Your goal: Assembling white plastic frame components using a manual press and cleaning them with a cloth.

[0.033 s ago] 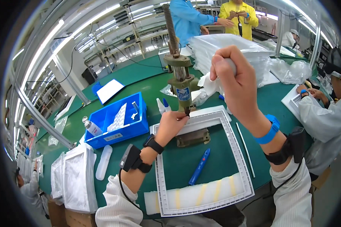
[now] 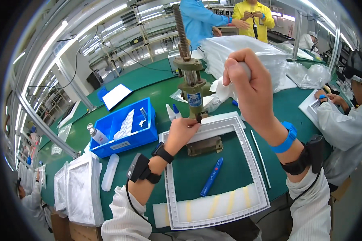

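Observation:
A green-brown hand press (image 2: 193, 80) with a tall threaded screw stands on the green table, its base inside a white rectangular frame (image 2: 255, 164). My right hand (image 2: 249, 84) is raised and closed around the press's lever handle. My left hand (image 2: 182, 131) reaches to the foot of the press and pinches a small dark part (image 2: 198, 117) right under the ram, on the frame's top edge. Both wrists wear black strapped devices; the right also has a blue band.
Inside the frame lie a blue pen (image 2: 212, 176) and a white foam strip with yellow stripes (image 2: 213, 207). A blue bin (image 2: 124, 124) and a small bottle (image 2: 96, 134) sit to the left, and stacked white frames (image 2: 82, 188) at the near left. A seated co-worker (image 2: 346, 116) works at the right.

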`<state>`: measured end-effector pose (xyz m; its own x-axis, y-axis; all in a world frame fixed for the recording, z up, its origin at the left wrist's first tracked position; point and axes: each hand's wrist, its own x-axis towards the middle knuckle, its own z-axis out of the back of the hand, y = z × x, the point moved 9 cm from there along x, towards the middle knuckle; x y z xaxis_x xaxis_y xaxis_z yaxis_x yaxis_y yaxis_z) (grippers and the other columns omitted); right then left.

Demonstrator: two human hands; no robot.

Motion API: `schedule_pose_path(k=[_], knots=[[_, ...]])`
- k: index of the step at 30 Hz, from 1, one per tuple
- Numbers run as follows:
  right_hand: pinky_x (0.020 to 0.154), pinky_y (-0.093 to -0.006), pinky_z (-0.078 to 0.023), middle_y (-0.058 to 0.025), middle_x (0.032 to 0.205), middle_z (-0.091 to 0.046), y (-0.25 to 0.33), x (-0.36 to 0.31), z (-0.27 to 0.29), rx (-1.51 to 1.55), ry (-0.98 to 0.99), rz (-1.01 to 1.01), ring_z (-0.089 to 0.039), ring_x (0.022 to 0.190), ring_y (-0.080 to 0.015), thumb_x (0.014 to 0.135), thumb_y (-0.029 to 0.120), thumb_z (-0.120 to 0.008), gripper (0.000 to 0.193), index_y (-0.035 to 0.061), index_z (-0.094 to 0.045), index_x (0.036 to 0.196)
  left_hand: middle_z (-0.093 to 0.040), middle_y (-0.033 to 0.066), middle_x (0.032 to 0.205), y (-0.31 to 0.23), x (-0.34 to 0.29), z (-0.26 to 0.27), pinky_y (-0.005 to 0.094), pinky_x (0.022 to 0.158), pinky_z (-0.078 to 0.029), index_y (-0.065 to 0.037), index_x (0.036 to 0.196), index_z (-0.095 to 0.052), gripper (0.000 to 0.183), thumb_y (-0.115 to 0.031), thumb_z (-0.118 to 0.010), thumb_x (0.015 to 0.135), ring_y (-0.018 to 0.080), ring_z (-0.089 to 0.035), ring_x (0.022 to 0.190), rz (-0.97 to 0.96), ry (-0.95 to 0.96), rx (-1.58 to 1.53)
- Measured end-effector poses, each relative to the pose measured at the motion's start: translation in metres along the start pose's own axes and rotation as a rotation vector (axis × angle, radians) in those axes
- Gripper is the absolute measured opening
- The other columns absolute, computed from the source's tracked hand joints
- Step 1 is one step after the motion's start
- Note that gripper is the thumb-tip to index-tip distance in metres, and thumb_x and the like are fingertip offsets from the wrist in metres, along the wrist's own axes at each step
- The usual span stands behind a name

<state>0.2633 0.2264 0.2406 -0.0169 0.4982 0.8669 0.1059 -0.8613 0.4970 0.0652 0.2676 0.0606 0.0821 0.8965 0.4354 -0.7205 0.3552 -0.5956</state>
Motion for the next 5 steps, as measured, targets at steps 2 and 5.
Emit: schedule_pose_path(k=[2, 5], knots=[[0.052, -0.0249, -0.040, -0.0024, 0.066, -0.054, 0.000, -0.006, 0.001, -0.005, -0.005, 0.001, -0.048, 0.060, -0.0054, 0.094, 0.013, -0.058, 0.012, 0.0027, -0.058, 0.089, -0.072, 0.0193, 0.084, 0.003, 0.001, -0.002, 0.0343, 0.072, -0.055, 0.002, 0.089, -0.074, 0.024, -0.020, -0.071, 0.080, 0.0301, -0.071, 0.076, 0.008, 0.007, -0.006], [0.055, -0.0227, -0.042, -0.0015, 0.069, -0.057, 0.007, -0.022, 0.005, -0.067, -0.028, 0.129, -0.050, 0.062, -0.0063, 0.092, 0.011, -0.059, 0.008, 0.0044, -0.059, 0.088, -0.072, 0.0190, 0.084, 0.006, 0.000, -0.003, 0.0343, 0.074, -0.055, 0.003, 0.089, -0.074, 0.025, -0.020, -0.072, 0.080, 0.0296, -0.072, 0.077, 0.021, 0.010, -0.036]])
